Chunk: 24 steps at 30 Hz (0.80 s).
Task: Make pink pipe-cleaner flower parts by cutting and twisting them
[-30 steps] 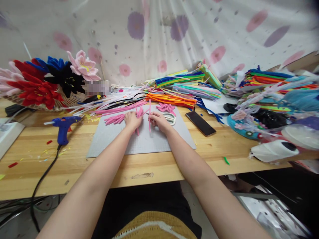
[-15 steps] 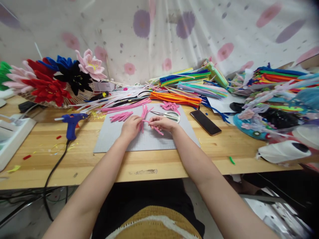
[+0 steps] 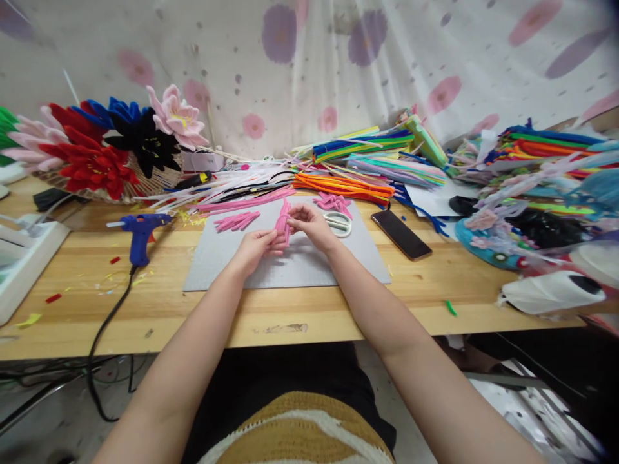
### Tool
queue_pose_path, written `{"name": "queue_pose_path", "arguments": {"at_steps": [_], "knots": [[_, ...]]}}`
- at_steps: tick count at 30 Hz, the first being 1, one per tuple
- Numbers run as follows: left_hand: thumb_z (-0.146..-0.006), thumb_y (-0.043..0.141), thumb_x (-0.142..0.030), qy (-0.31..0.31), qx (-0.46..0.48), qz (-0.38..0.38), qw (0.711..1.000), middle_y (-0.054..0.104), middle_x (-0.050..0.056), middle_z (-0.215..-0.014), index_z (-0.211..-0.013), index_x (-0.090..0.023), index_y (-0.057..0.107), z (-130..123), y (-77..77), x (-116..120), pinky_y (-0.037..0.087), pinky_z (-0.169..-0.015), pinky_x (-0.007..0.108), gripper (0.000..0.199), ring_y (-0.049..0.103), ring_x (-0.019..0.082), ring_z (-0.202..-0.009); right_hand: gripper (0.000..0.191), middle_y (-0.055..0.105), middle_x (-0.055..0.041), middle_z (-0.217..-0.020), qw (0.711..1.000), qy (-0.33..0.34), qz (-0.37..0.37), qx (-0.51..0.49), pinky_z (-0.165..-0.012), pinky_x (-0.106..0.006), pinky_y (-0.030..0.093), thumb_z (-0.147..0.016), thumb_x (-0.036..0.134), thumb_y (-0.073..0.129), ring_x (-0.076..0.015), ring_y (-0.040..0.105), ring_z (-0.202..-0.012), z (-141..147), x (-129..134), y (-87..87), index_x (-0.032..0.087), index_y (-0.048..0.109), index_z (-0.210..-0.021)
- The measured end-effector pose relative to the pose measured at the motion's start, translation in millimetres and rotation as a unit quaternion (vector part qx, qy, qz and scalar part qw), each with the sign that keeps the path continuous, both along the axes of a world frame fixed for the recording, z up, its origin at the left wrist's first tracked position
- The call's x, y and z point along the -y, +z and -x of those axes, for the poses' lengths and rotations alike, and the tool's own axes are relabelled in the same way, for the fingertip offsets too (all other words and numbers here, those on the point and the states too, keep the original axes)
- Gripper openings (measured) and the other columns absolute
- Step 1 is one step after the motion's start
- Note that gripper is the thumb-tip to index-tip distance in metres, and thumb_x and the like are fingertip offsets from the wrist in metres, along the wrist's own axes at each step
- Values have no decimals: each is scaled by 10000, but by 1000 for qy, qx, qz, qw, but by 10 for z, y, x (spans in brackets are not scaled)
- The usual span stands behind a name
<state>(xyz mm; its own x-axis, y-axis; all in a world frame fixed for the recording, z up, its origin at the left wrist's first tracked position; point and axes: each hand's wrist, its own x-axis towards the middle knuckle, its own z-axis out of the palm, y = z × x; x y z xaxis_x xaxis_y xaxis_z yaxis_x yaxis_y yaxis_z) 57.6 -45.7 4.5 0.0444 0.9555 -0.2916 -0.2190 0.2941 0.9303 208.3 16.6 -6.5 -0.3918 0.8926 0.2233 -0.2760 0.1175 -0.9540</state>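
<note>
A small bundle of pink pipe cleaners (image 3: 283, 222) is held upright over the grey mat (image 3: 217, 274). My left hand (image 3: 258, 250) grips its lower end between thumb and fingers. Around its right side and upper part close the fingers of my right hand (image 3: 309, 225). Another pile of short pink pipe cleaners (image 3: 236, 222) lies on the mat to the left. Bent pink pieces (image 3: 333, 204) rest at the mat's back right. Scissors (image 3: 338, 223) lie just beyond my right hand, their blades hidden behind it.
A blue glue gun (image 3: 140, 235) with a black cord stands left of the mat. To the right lies a phone (image 3: 401, 234). Bundles of coloured pipe cleaners (image 3: 345, 187) line the back. Fuzzy flowers (image 3: 97, 167) fill the back left; a white spool (image 3: 551, 293) sits at right.
The loose pink pipe cleaner that my right hand held out to the right is now in line with the bundle. Both hands have come together around the bundle, my left hand turning more palm-up.
</note>
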Motion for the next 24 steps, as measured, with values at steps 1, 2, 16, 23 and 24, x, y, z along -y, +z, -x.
{"name": "queue_pose_path", "arguments": {"at_steps": [1,2,16,23,24], "knots": [[-748,645,-223,-4,5,8,1000,697,102,-744,-823,-78,660,2,-2,1,532,-578,249,164,673,164,-658,344,569,41,-667,1000,-10,-5,0,-570,-239,488,-596,315,752,-81,546,-571,31,7,-13,169,536,-821],[-757,635,-214,-11,8,12,1000,698,104,-749,-817,-76,660,5,-8,0,529,-566,239,152,676,166,-665,350,569,42,-668,1000,-16,-9,0,-568,-241,487,-596,324,750,-81,546,-565,59,13,-26,172,531,-822],[-728,671,-210,-51,11,4,999,702,115,-817,-818,-77,675,32,-103,-31,528,-557,234,160,675,164,-677,377,552,42,-697,998,-35,-52,24,-550,-232,470,-620,418,724,-74,529,-556,159,39,-86,190,507,-828],[-645,715,-125,-51,-12,-20,998,693,78,-783,-798,-79,671,9,-121,-34,532,-582,245,166,661,145,-655,371,563,35,-694,998,-23,-47,21,-554,-229,462,-617,401,729,-77,536,-569,185,67,-81,180,519,-829],[-639,716,-118,-50,-16,-23,998,692,73,-770,-794,-79,672,10,-120,-33,530,-583,241,166,659,141,-649,367,564,35,-693,999,-22,-43,20,-557,-230,462,-617,398,728,-78,537,-572,185,73,-73,180,521,-829]]}}
